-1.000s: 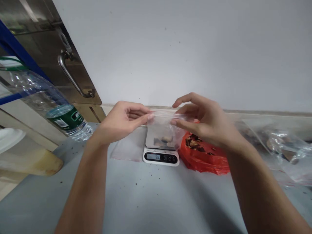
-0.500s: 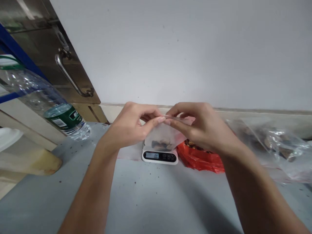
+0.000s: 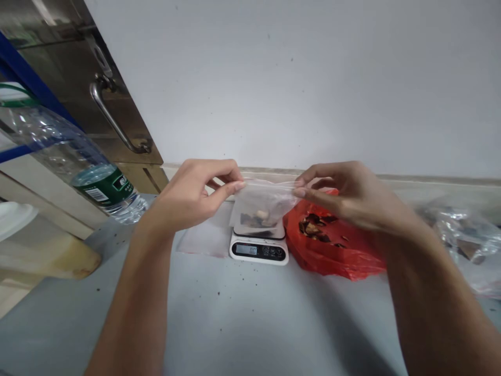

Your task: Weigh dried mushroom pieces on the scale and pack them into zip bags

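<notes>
A small clear zip bag (image 3: 261, 203) with a few brown pieces in its bottom hangs just above a white digital scale (image 3: 259, 249). My left hand (image 3: 193, 194) pinches the bag's top left corner between thumb and forefinger. My right hand (image 3: 350, 193) pinches the top right corner, so the bag's top edge is stretched flat between them. The scale's display reads 0.0.
A red plastic bag (image 3: 336, 245) with dark dried pieces lies open right of the scale. Flat empty clear bags (image 3: 203, 239) lie left of it. More clear bags (image 3: 464, 240) sit at the far right. A water bottle (image 3: 74, 156) stands at the left by a metal door handle (image 3: 113, 122).
My hands met at the middle of the bag's top, then my right hand slid right along the edge to the corner. The bag came off the scale, whose reading dropped to 0.0.
</notes>
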### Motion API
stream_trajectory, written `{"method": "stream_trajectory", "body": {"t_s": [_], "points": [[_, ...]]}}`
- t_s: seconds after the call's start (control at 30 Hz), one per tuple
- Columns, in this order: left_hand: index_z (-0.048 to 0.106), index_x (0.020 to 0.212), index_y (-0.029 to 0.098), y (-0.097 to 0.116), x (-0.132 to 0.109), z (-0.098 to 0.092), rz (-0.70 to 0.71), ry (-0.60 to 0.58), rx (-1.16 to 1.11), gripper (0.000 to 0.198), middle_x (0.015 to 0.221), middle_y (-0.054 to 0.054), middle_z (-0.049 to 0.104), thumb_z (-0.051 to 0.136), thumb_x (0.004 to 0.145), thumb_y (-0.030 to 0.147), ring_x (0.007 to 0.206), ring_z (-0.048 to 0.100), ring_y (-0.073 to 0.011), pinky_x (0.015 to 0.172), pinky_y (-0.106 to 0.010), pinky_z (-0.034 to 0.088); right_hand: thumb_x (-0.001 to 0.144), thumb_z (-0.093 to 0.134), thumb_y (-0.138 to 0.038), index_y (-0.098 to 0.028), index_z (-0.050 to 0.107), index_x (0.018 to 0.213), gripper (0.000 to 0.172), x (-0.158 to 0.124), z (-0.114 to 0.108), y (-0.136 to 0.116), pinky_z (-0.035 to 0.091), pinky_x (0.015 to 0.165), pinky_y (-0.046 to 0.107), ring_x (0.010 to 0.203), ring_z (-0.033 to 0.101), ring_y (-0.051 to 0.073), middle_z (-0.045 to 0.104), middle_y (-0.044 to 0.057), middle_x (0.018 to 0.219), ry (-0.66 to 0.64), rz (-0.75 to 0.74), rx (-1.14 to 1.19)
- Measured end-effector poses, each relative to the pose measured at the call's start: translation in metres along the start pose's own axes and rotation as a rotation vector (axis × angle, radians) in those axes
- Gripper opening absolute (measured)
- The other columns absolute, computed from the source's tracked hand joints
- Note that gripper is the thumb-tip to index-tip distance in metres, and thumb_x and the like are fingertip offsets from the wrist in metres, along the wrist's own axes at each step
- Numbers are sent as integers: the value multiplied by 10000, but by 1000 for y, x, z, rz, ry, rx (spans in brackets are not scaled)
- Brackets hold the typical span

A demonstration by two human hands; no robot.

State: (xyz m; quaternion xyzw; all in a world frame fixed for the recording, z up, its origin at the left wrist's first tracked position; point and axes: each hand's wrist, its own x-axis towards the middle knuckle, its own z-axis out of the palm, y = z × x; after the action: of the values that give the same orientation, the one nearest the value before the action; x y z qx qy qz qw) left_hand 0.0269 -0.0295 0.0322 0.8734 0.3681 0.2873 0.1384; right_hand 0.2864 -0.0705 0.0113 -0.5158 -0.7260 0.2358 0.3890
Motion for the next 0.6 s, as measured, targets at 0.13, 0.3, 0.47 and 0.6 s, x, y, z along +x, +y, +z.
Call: {"method": "stream_trajectory", "body": {"t_s": [0.13, 0.3, 0.47, 0.6], "points": [[732, 838, 229, 1, 1, 3, -26, 12, -37, 192, 830, -14, 778, 607, 911, 355, 781, 703, -181, 686, -245, 533, 839, 690, -515, -242, 714, 743, 290, -1, -2, -2, 551, 692, 366, 676, 657, 204, 743, 41, 762, -47, -33, -58], [786, 873, 236, 10, 2, 9, 34, 7, -98, 187, 855, -3, 804, 644, 922, 348, 792, 728, -174, 724, -251, 553, 871, 670, -510, -240, 779, 902, 292, 0, 12, -19, 557, 749, 366, 842, 723, 246, 797, 61, 928, -15, -64, -123], [758, 825, 219, 15, 3, 13, 112, -24, -97, 202, 782, 11, 783, 627, 947, 313, 722, 713, -157, 684, -255, 523, 878, 663, -571, -214, 731, 747, 386, 2, 27, -32, 513, 658, 335, 706, 675, 216, 700, 39, 693, 28, -61, -35], [693, 785, 206, 11, 3, 13, 152, -63, -71, 244, 744, 12, 737, 593, 972, 326, 688, 671, -144, 655, -253, 486, 900, 638, -433, -216, 705, 784, 255, 1, 27, -29, 463, 612, 314, 626, 596, 172, 645, 10, 664, -24, -49, -79]]}}
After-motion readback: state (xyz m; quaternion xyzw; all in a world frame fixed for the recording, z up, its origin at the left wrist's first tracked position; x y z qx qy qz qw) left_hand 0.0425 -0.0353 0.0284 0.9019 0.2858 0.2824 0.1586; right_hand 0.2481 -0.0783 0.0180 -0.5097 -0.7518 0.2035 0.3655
